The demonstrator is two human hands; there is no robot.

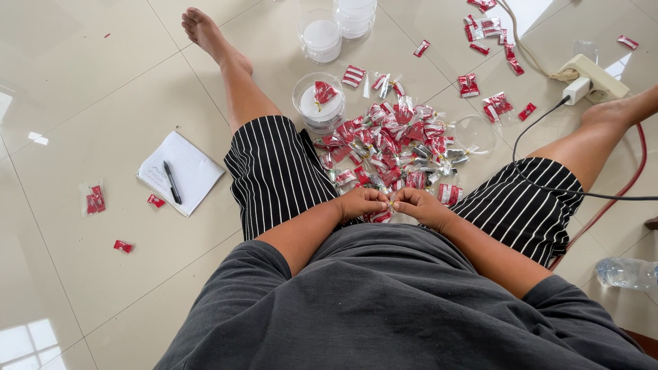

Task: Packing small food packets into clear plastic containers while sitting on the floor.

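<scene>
1. The person sits on a glossy beige tiled floor (82, 89) with legs spread, wearing black shorts with white stripes and a dark grey shirt.
2. The left hand (361, 203) and the right hand (417, 205) meet in front of the lap, fingertips touching. Both are pinched together on a small pale item (391, 203) held between them; it is too small to tell what it is.
3. Just beyond the hands, between the thighs, lies a heap of small red-and-white plastic sachets (391, 147) mixed with some small silvery pieces. One sachet lies just beside the right hand.
4. At the far left edge of the heap stands a round clear plastic container (319, 104) with a white inside; one red sachet rests on top of it.
5. Two more clear round containers (322, 34) stand farther off, near the left foot.
6. A clear round lid (475, 133) lies flat at the right edge of the heap.
7. More loose red sachets (483, 27) are scattered toward the top right, near a white power strip (595, 77) with a plug and a black cable running over the right thigh.
8. Left of the left thigh lies a white notepad (188, 171) with a black pen (171, 181) on it; a few stray sachets lie well apart from it on the floor.
9. A clear plastic bottle (627, 273) lies at the right edge.
</scene>
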